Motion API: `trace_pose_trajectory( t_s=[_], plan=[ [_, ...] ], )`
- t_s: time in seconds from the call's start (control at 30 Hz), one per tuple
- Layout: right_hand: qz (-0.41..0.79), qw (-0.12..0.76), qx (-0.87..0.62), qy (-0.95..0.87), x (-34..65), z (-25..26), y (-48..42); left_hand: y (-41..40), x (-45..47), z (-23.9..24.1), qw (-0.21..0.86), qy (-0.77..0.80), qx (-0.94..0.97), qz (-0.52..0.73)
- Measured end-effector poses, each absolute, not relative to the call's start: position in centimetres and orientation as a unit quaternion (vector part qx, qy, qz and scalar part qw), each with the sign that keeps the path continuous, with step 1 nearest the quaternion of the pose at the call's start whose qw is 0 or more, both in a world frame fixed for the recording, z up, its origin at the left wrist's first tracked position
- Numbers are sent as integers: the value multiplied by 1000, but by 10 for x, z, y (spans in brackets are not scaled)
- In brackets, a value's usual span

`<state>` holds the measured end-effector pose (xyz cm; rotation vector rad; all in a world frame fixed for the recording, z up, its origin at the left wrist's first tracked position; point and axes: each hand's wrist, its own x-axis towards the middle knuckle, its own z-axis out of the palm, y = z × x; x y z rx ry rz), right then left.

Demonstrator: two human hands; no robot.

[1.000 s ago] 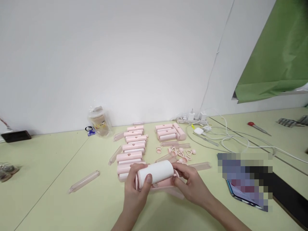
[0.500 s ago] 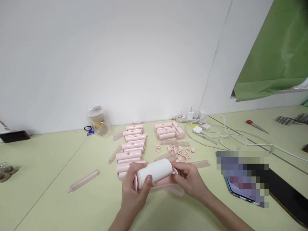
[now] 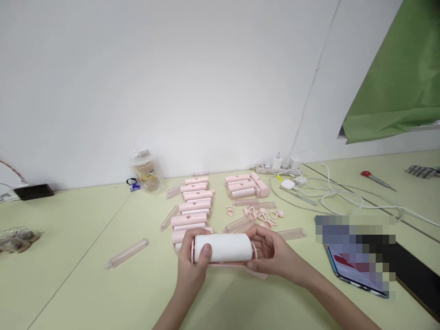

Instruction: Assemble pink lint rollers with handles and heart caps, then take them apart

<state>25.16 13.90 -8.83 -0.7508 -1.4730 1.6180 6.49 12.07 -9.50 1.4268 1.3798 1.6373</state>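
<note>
A white sticky-paper lint roller [image 3: 225, 247] with pink ends lies level across the middle, held between both hands. My left hand [image 3: 193, 259] is wrapped round its left end, thumb on the white paper. My right hand [image 3: 277, 254] is closed about the right end, where a pink curved end piece [image 3: 254, 250] shows between thumb and fingers. Under the roller sits a pink part [image 3: 233, 264], mostly hidden. Behind my left hand, pink lint-roller cases [image 3: 189, 220] form a column. Small pink rings and balls [image 3: 263, 215] are scattered behind my right hand.
More pink lint rollers [image 3: 245, 185] stand at the back. Clear pink handles [image 3: 127, 253] lie about the table. To the right are a phone [image 3: 357, 275], white cables [image 3: 330, 195] and a red-handled screwdriver [image 3: 378, 180]. A bagged cup [image 3: 146, 172] stands by the wall.
The roller has turned from slanting up at the right to nearly level. Both hands still hold it, and the view has shifted slightly left.
</note>
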Motion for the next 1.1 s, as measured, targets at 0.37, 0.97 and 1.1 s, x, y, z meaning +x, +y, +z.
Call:
trace_pose_trajectory(
  t_s=[0.37,0.97,1.1],
  plan=[
    [613,462,-287,-574,254,-101,137,126,67,-115,468,504,456,564],
    [380,562,-446,-583,273,-87,149,122,79,-139,274,404,819,301],
    [339,434,-430,-716,273,-88,144,116,86,-142,479,417,690,348]
  ],
)
